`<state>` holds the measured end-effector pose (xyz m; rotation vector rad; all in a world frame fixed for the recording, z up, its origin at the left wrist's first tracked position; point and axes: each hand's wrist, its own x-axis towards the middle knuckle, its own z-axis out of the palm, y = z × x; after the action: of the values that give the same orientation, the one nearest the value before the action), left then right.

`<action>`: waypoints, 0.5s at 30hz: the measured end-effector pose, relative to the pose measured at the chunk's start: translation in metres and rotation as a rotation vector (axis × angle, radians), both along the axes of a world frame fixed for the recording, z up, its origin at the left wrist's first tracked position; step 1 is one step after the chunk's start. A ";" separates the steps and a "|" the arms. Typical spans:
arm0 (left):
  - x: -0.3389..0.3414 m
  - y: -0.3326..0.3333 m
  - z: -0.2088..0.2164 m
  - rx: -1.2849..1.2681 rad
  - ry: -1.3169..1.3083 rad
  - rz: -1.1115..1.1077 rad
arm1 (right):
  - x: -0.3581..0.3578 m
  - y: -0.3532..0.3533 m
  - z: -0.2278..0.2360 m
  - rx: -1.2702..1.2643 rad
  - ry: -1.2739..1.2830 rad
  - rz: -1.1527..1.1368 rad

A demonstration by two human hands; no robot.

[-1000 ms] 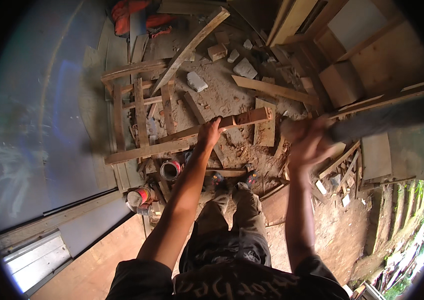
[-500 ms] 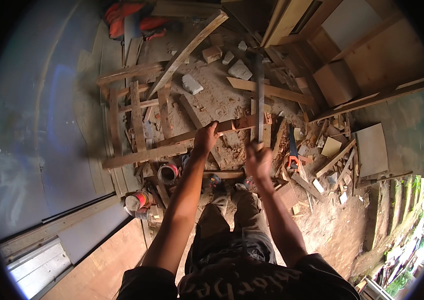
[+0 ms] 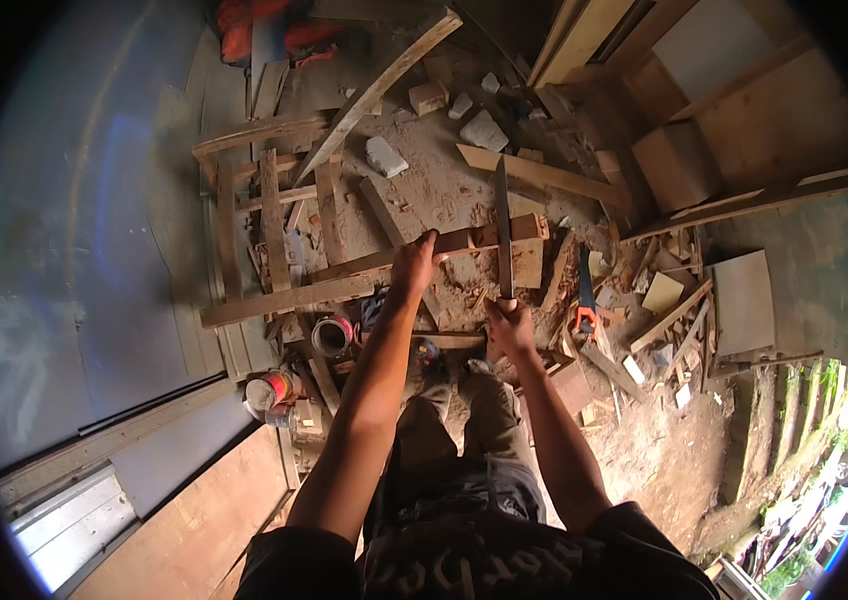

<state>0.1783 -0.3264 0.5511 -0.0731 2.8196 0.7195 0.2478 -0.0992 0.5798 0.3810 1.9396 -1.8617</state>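
Note:
My left hand is closed around a long strip of wood that runs from the left toward the right, above my feet. In my right hand is the pale handle of a machete, its long straight dark blade pointing away from me. The blade crosses over the strip near its right end; whether it touches the wood I cannot tell. Paler patches show on the strip close to the blade.
A handsaw with an orange handle lies right of my right hand among wood scraps. Cans stand left of my feet. A wooden frame lies at the left, white stone blocks farther off, and a shelf unit upper right.
The machete has come down from a raised, blurred swing and shifted slightly left, with my right hand a little lower. My left hand keeps its grip on the strip, nearly unmoved.

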 end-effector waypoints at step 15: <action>-0.006 -0.012 -0.014 0.103 -0.006 -0.013 | -0.020 0.020 0.045 0.548 0.135 0.074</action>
<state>0.1726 -0.3389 0.5374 -0.0387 2.7691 0.8584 0.2275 -0.0791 0.6245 0.3424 2.5086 -1.3144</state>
